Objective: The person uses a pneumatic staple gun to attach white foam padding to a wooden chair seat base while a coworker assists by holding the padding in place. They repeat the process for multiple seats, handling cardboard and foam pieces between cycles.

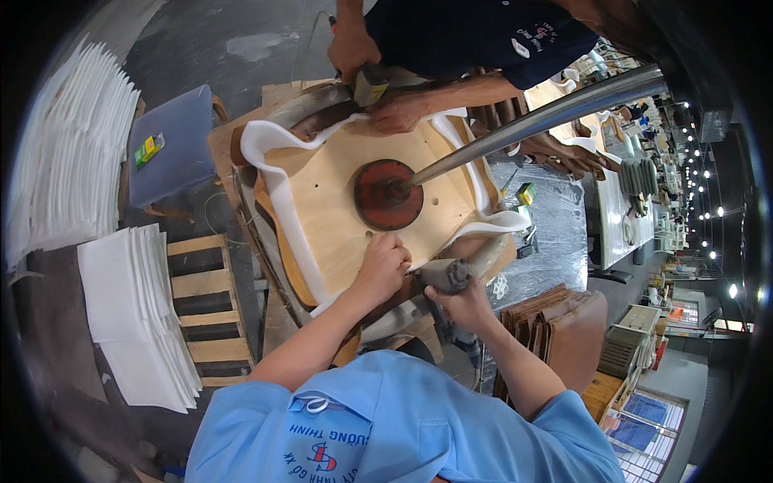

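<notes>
Head view: the board (334, 217) is placed at twelve o'clock from the left hand (385, 264) and at eleven from the right hand (465, 306). The left fingers are curled at its near edge; whether anything is pinched cannot be told. The tool (448, 275) is gripped in the closed right hand, its nose pointed toward nine o'clock.
</notes>
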Motion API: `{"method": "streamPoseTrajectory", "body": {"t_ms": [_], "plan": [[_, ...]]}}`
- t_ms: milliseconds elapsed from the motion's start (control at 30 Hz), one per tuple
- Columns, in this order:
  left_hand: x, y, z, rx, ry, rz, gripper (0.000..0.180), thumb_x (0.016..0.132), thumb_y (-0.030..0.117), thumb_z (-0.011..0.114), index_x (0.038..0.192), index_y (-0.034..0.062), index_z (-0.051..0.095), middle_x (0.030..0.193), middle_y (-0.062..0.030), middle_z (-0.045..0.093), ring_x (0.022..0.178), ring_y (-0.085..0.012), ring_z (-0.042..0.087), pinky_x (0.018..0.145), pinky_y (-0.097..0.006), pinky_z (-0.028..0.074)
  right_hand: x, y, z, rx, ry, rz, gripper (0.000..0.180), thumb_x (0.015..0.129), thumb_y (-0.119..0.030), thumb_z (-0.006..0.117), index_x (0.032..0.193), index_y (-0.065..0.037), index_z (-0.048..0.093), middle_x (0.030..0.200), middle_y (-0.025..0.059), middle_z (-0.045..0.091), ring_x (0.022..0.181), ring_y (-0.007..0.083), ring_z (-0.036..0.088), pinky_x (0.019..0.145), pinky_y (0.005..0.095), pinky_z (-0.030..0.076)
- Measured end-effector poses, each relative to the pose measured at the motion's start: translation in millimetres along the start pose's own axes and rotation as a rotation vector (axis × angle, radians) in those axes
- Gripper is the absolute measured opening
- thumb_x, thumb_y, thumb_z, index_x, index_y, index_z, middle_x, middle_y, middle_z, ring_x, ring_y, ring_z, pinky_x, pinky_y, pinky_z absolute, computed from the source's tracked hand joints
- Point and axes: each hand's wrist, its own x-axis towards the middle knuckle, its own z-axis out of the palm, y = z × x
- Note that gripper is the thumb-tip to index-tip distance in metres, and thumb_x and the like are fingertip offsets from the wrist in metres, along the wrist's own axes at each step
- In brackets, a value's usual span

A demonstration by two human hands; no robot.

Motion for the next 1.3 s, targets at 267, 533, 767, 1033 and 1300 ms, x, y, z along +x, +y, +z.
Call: {"method": "streamPoseTrajectory", "body": {"t_ms": [267,533,767,1033,1300], "plan": [[-22.7,42.6,-63.0,-0.074,0.049,-0.099,0.012,0.098,0.012,0.072,0.102,0.0028,0.079,0.107,-0.0157,0.071,0.108,-0.0366,0.068,0.096,-0.045,0.054,-37.0,29.1,21.7,0.194,0.190,0.007,0.047,0.098,-0.023,0.086,0.136,0.000,0.070,0.087,0.0051,0.074,0.068,0.0119,0.068,0.063,0.0316,0.056],[-104.0,87.3,-112.7,-0.205,0.114,-0.337,0.011,0.100,0.010,0.074,0.103,0.0003,0.079,0.101,-0.0130,0.076,0.095,-0.0260,0.073,0.088,-0.036,0.056,-46.0,55.8,42.3,0.072,0.306,-0.246,0.065,0.091,-0.025,0.091,0.148,-0.006,0.066,0.130,0.0194,0.078,0.120,0.0323,0.077,0.104,0.0388,0.059],[-168.9,92.0,-119.7,-0.183,0.284,-0.499,0.012,0.103,0.010,0.075,0.107,-0.0005,0.079,0.093,-0.0035,0.075,0.086,-0.0109,0.067,0.081,-0.028,0.054,-51.5,62.0,48.2,0.103,0.320,-0.300,0.066,0.090,-0.022,0.090,0.149,-0.008,0.063,0.135,0.0205,0.075,0.127,0.0380,0.072,0.108,0.0453,0.056],[-225.8,99.9,-97.4,-0.215,0.385,-0.594,0.014,0.105,0.013,0.076,0.109,0.0003,0.081,0.088,0.0021,0.074,0.079,-0.0054,0.063,0.073,-0.026,0.052,-55.6,61.1,50.9,0.133,0.236,-0.356,0.073,0.088,-0.014,0.090,0.153,-0.009,0.058,0.133,0.0222,0.075,0.126,0.0403,0.072,0.106,0.0471,0.056],[-231.4,90.0,-101.2,-0.161,0.243,-0.650,0.021,0.108,0.016,0.072,0.112,-0.0025,0.079,0.097,-0.0049,0.080,0.090,-0.0128,0.071,0.084,-0.030,0.057,-61.3,49.9,54.9,0.011,0.288,-0.369,0.076,0.085,-0.014,0.090,0.154,-0.008,0.057,0.135,0.0244,0.075,0.128,0.0421,0.072,0.107,0.0485,0.057]]}}
